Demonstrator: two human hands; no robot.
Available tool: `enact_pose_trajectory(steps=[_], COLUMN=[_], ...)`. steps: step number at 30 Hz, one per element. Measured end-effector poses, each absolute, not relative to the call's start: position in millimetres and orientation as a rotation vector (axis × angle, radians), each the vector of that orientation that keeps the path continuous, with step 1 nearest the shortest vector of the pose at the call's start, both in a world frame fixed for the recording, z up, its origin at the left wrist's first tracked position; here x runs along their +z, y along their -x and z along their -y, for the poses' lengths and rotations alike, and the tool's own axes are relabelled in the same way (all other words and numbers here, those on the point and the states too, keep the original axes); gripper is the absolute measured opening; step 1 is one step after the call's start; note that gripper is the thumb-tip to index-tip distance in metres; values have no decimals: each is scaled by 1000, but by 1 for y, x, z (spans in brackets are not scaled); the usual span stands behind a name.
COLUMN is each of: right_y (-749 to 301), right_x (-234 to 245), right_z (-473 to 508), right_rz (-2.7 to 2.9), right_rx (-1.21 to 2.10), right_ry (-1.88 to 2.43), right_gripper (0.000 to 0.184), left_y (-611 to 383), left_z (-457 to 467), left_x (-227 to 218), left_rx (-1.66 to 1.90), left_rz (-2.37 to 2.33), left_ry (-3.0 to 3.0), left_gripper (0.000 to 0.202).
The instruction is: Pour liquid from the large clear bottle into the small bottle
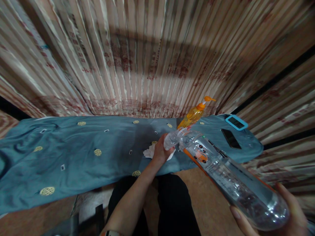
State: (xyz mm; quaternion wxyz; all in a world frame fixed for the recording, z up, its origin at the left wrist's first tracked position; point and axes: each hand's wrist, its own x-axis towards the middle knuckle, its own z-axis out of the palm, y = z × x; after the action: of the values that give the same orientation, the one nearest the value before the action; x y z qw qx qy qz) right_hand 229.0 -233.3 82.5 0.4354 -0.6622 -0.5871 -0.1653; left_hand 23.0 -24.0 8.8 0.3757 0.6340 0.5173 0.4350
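My right hand (295, 213) is wrapped round the base of a large clear plastic bottle (233, 180) with an orange-marked label. The bottle is tilted, its neck end lower over the table and pointing left. At its neck is a small clear container (171, 139), which my left hand (160, 151) grips. Whether the two openings touch, I cannot make out. Crumpled white tissue (149, 152) lies under and beside my left hand. Just behind the small container stands an orange pump bottle (192, 116) with yellow-orange liquid, partly hidden at its base.
A blue-green patterned cloth (81, 141) covers the long narrow table. On its right end lie a dark phone (230, 138) and a blue-framed digital clock (236, 122). Striped curtains (147, 59) hang close behind and at the sides. My legs (174, 200) are below the front edge.
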Motion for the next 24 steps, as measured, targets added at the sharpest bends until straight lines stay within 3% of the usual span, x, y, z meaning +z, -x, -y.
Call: enact_pose_trajectory(steps=[9, 24], right_y=[-226, -224], right_x=[79, 79], right_z=[238, 235], right_rz=[1353, 1411], right_rx=[-317, -370], right_ry=[1742, 1734], right_gripper=[113, 101], left_y=[-24, -22], left_z=[24, 24], left_x=[8, 8], left_rx=[1084, 1093], left_rz=[-1364, -1376], left_ry=[-1602, -1574], left_gripper=[59, 62])
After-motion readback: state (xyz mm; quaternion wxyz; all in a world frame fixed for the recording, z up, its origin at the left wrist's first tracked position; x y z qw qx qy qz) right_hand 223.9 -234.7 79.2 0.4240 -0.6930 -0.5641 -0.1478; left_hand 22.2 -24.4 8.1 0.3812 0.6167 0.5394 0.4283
